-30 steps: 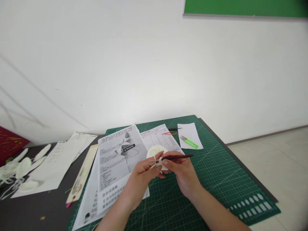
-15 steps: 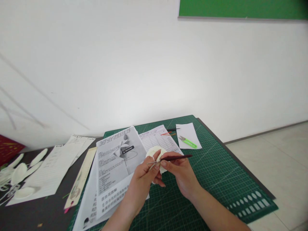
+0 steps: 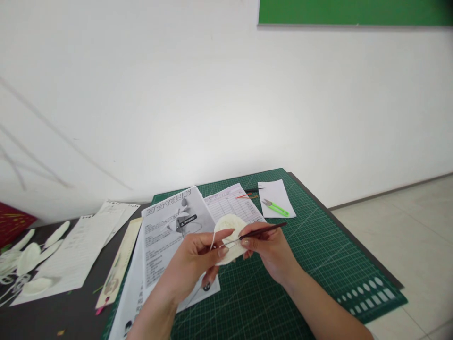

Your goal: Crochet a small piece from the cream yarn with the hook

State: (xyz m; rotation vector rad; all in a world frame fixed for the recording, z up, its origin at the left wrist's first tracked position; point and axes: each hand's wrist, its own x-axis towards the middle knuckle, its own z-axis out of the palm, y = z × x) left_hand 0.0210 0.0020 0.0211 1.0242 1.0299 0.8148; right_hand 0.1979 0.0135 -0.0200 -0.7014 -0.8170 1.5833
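Observation:
My left hand (image 3: 193, 259) is closed on a cream-white crochet piece (image 3: 226, 224), rounded and flat, its index finger stretched across the front. A strand of white yarn (image 3: 213, 240) runs down by that finger. Between the thumb and fingers of my right hand (image 3: 272, 252) is a crochet hook (image 3: 264, 230) with a dark red-brown handle. Its thin metal shaft points left across the crochet piece, toward my left fingertips. The right fingers also touch the piece's right edge. Whether the hook's tip is in a stitch I cannot tell.
Under my hands lie a green cutting mat (image 3: 318, 245) and printed sheets (image 3: 166, 236). Lime-green thread snips (image 3: 276, 207) rest on white paper (image 3: 271, 189). At left are a ruler-like strip (image 3: 118, 264), handwritten pages (image 3: 78, 250) and several white crocheted petals (image 3: 30, 257). A white wall (image 3: 212, 94) stands behind.
My left hand has shifted left and turned, its fingers spreading further from the right hand. More of the crochet piece shows. The hook's handle has tilted up at its right end.

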